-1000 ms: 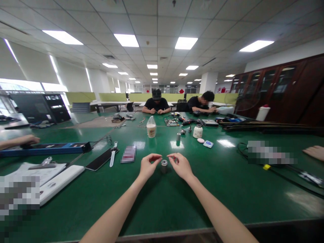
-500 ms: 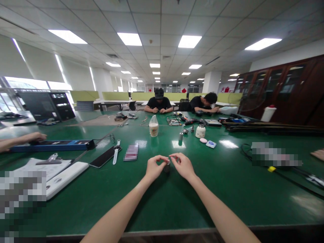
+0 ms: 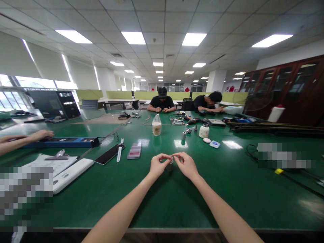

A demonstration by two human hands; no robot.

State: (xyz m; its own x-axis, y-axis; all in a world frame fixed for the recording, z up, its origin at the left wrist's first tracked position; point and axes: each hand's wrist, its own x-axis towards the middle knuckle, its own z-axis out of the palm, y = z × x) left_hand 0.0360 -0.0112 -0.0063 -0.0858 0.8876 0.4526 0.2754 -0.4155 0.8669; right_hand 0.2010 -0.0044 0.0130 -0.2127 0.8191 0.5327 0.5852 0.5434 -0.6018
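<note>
A small metal cylinder [image 3: 169, 166] stands upright on the green table between my hands. My left hand [image 3: 159, 166] is at its left side, thumb and fingers curled together at its top. From the right, my right hand [image 3: 186, 165] brings its thumb and forefinger together at the same spot, and the fingertips of both hands nearly touch. Whatever lies between the fingertips is too small to make out. A similar metal cylinder [image 3: 183, 135] stands farther off, beyond my right hand.
Past my hands are a bagged cup [image 3: 157, 126], a white jar [image 3: 204, 131], a pink lid [image 3: 207, 140] and a small blue-white case [image 3: 214, 144]. Leftward lie a watch [image 3: 119, 153], a phone [image 3: 106, 154], a white device [image 3: 73, 176] and a clipboard [image 3: 57, 158]. Two people sit opposite; another person's hands [image 3: 42, 135] are at left.
The view has turned slightly left, so the scene sits farther right in the picture. My hands stay at the cylinder's top, with only small finger shifts.
</note>
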